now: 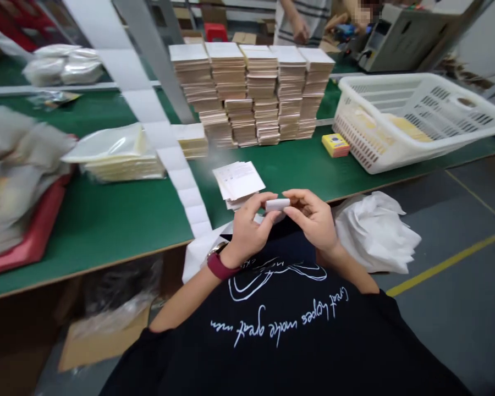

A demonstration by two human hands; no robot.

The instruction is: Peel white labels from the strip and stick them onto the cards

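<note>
My left hand (247, 228) and my right hand (311, 217) meet above the front edge of the green workbench (107, 220). Their fingertips pinch a small white rolled paper piece (277, 204) from either end. A maroon-strapped watch (218, 261) circles my left wrist. Just beyond my left hand lies a small pile of white printed cards (238, 182). A long white segmented paper strip (171, 157) runs down the bench towards my left arm. Behind stand tall stacks of cream cards (247, 91).
A film-wrapped card bundle (119, 157) lies left, beside a red tray (33, 231) with blurred white bundles. A white plastic basket (416, 121) and small yellow box (335, 144) sit right. Crumpled white material (373, 234) lies by the bench. A co-worker (301, 22) stands beyond.
</note>
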